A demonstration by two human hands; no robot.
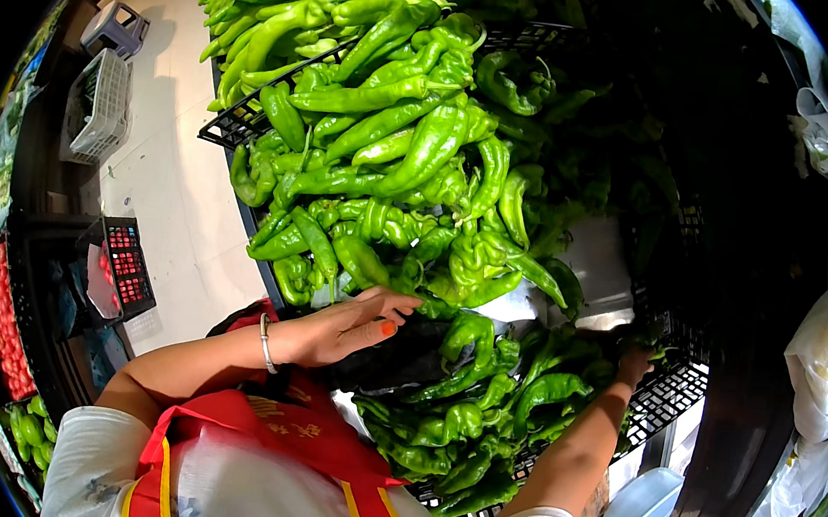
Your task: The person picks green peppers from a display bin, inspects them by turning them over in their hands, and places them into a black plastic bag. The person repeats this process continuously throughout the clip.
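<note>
Long green peppers (396, 137) lie heaped across the display in front of me, over black plastic crate edges. My left hand (359, 324), below a silver bangle, reaches to the near edge of this heap, its fingers extended and apart beside the lowest peppers; no held thing shows in it. Closer to my body, a black plastic crate (657, 409) holds more green peppers (474, 414). At this crate's far right corner is my right hand (636, 362), partly in shadow among dark green peppers; its fingers are bent, and whether it grips one cannot be told.
A light blue plastic basin (640, 512) stands at the lower right. On the left are a white plastic basket (103, 109), a stool (116, 28), a black crate with red produce (129, 268) and the pale floor (174, 183). White plastic wrapping (819, 357) lines the right.
</note>
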